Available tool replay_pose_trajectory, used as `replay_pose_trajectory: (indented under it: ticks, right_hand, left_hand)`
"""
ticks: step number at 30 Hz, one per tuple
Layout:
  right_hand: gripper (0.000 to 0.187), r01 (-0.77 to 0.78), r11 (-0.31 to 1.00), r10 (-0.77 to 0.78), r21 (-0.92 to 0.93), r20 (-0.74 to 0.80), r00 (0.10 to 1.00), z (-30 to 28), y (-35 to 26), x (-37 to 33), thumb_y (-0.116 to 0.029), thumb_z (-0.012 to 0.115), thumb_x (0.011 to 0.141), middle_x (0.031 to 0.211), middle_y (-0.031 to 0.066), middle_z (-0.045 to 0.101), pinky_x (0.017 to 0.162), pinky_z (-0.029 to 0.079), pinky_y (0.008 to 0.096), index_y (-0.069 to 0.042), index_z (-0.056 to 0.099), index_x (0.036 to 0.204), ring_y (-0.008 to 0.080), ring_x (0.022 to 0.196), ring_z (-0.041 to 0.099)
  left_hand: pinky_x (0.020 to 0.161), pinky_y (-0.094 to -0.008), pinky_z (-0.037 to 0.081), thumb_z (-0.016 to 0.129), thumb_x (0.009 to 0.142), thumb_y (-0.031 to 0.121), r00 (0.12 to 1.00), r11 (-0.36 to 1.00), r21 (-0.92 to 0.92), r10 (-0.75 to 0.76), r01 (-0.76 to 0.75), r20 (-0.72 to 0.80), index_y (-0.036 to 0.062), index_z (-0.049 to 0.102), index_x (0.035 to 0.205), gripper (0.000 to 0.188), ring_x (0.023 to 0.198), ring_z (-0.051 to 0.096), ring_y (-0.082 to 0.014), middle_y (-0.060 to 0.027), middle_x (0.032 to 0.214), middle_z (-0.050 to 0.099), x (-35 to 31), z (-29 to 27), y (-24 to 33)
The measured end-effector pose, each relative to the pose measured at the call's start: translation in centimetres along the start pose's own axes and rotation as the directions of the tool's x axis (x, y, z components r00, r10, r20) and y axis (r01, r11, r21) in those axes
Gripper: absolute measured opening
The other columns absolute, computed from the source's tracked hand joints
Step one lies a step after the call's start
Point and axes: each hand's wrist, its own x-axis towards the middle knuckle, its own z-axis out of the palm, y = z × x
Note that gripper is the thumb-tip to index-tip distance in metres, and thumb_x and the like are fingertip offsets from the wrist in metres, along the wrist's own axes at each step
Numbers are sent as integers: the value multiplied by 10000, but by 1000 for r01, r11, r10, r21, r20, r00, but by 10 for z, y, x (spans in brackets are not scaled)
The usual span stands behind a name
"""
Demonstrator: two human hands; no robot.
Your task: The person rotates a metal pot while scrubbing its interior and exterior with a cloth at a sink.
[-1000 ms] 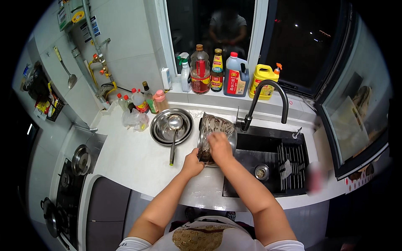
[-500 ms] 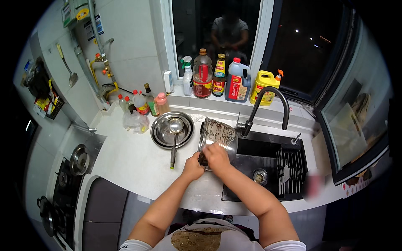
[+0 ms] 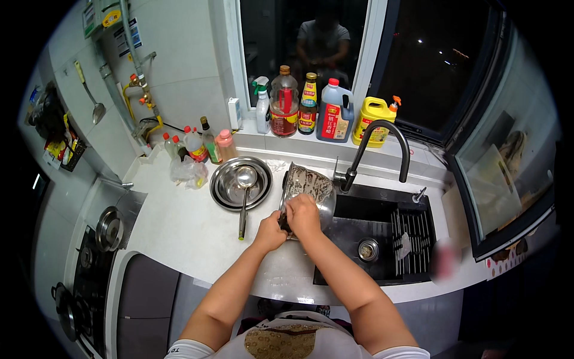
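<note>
A stainless steel pot (image 3: 312, 186) lies tipped on its side at the left rim of the black sink (image 3: 353, 230), its wall streaked with brown. My left hand (image 3: 271, 232) is closed round the pot's dark handle, on the side nearest me. Against the pot's side rests my right hand (image 3: 304, 216), its fingers curled in; whatever they may hold is hidden under them. Left of the pot, a metal ladle (image 3: 246, 176) lies across nested steel bowls (image 3: 217, 192), its dark handle hanging over the counter.
A black faucet (image 3: 402, 146) arches over the sink, where a drying rack (image 3: 412, 239) sits at the right. Bottles, including a yellow jug (image 3: 372, 122), line the windowsill. More bottles and a plastic bag (image 3: 190, 173) stand back left. An open window sash (image 3: 508, 197) juts in at right.
My right hand has slid slightly away from me along the pot's wall. My left hand keeps its hold on the handle. The whole view has shifted a little.
</note>
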Motion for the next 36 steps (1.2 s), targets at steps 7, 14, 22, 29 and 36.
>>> replay_pose_trajectory:
  ticks: [7,14,22,29,36]
  right_hand:
    - [79,-109,991,114,74,-62,992,9,-11,-25,-71,700,719,795,140,598,737,473,419,-17,673,770,336,807,579]
    - [71,-296,951,304,87,-87,949,7,-8,4,-79,717,713,772,155,584,677,481,421,-18,685,729,337,744,585]
    - [68,-337,934,351,120,-128,927,11,-8,6,-80,715,700,756,160,577,679,475,415,-19,696,722,335,738,587]
    - [85,-439,891,448,118,-55,893,7,-22,-8,-103,716,701,767,173,575,707,485,427,-28,698,736,359,774,590]
    - [56,-308,951,310,36,-89,946,9,-13,3,-69,663,732,817,163,587,717,485,436,-26,685,759,354,819,580]
  left_hand:
    - [799,-432,494,649,659,62,998,998,-64,-28,24,-63,-44,554,1044,411,890,623,-433,-272,906,649,-4,2,10]
    - [804,-412,492,674,670,79,1000,999,20,-25,25,-5,-21,571,1056,412,916,628,-409,-248,950,656,-2,1,5]
    - [794,-446,495,663,657,74,1000,999,34,-5,5,2,-32,562,1033,404,894,618,-443,-272,920,648,-1,1,3]
    - [782,-425,498,655,650,56,999,1000,-8,-4,3,-42,-28,565,1025,394,887,630,-419,-255,906,654,-6,1,8]
    - [785,-392,499,661,650,45,1000,998,52,-28,28,-10,-24,570,1052,418,888,646,-384,-231,928,665,-5,5,-1]
